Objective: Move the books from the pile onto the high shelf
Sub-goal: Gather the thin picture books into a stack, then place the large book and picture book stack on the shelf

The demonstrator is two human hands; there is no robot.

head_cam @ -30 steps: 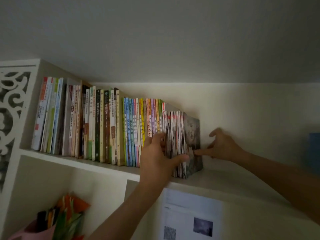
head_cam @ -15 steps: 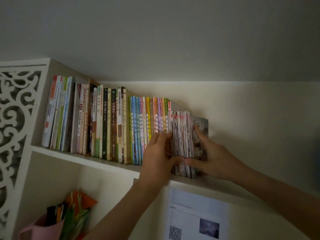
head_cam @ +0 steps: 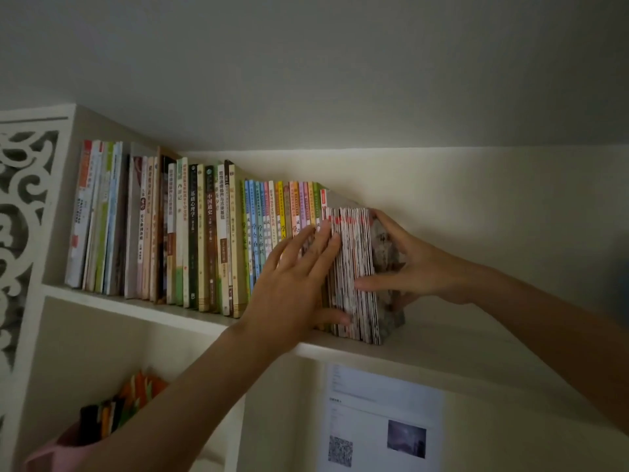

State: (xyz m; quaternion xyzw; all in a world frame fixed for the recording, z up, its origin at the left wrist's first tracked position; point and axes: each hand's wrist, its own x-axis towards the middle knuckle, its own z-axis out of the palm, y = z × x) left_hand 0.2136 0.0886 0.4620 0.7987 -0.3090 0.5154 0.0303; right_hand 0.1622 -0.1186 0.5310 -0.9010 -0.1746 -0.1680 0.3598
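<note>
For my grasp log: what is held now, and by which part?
The right hand grips the stack of thin reddish booklets at its right end, thumb on the spines. The left hand merely presses them.

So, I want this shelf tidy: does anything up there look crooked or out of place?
Nothing damaged or spilled. Only the thin booklets ending the book row seem unsettled: the left hand presses their spines, the right hand grips their outer side.

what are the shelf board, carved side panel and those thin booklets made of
Shelf board: probably painted or laminated wood, smooth matte cream. Carved side panel: likely white-painted board, scrollwork cut clean through. Thin booklets: paper, with thin stacked edges and a printed cover.
</note>
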